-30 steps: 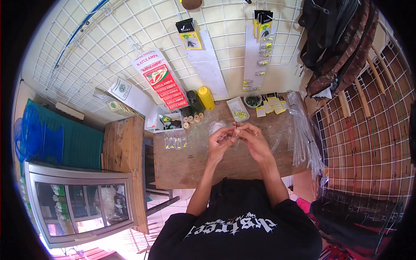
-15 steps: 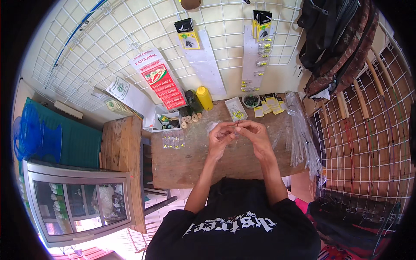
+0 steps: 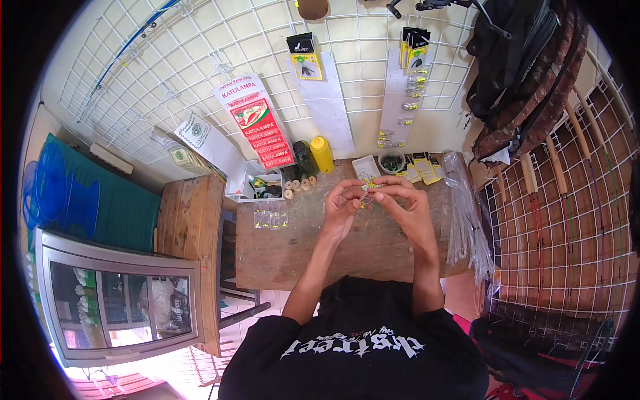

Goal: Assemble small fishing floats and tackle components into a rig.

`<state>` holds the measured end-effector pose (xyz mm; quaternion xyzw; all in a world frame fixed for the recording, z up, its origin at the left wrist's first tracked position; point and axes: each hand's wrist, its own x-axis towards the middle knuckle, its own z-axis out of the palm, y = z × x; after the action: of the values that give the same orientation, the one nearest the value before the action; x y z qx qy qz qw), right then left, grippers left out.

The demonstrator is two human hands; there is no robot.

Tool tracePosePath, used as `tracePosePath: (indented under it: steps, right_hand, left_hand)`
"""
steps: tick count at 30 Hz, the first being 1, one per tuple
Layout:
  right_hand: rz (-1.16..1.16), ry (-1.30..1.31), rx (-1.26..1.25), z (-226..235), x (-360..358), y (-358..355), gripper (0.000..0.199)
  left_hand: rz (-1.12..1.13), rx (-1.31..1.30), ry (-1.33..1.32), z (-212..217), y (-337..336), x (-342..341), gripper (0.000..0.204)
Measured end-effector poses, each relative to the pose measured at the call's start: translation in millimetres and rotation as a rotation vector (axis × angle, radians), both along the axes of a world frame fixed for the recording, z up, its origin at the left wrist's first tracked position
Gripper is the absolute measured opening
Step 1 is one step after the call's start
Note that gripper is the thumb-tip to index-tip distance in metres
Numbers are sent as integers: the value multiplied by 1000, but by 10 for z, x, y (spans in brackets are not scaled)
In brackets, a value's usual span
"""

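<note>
My left hand [image 3: 342, 208] and my right hand [image 3: 408, 205] meet above the wooden table [image 3: 313, 257]. Fingertips of both pinch a small clear plastic packet [image 3: 366, 200] with a bit of yellow showing; the fingers cover much of it. Just behind them is a white tray [image 3: 363, 164] with small yellow-green pieces, partly hidden by my fingers. Several similar small clear packets [image 3: 270, 216] with yellow bits lie in a row on the table's left side.
Behind the hands stand a yellow bottle [image 3: 322, 155], a dark bottle [image 3: 305, 159], several pale spools [image 3: 300, 187], a white box [image 3: 263, 190] and a round tub [image 3: 391, 161]. Yellow cards [image 3: 421, 169] and long clear plastic sleeves [image 3: 465, 223] lie right. A glass-fronted cabinet [image 3: 120, 267] stands left.
My right hand has opened out slightly from the left, its fingers straighter, and more yellow shows between the fingertips. The whole view has shifted a little.
</note>
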<state>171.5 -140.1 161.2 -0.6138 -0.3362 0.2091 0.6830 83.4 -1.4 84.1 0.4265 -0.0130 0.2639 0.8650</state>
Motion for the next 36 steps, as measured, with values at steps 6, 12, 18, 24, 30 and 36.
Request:
tracePosePath:
  steps: [6, 12, 18, 24, 30, 36]
  right_hand:
    - [-9, -72, 50, 84, -34, -29, 19]
    - [-90, -223, 67, 97, -45, -57, 15]
    - [-192, -559, -60, 239, -111, -80, 8]
    - [-171, -568, -136, 240, -144, -95, 7]
    - [-144, -711, -221, 278, -191, -89, 9]
    - [-91, -754, -228, 298, -171, -114, 11]
  left_hand:
    - [-58, -60, 3, -44, -45, -6, 62]
    - [-112, -65, 4, 89, -92, -23, 63]
    - [-122, -52, 6, 51, -67, -58, 64]
    - [-165, -71, -39, 8, -43, -32, 61]
    - [-163, -42, -19, -16, -6, -37, 55]
    - [-169, 16, 16, -17, 35, -49, 54]
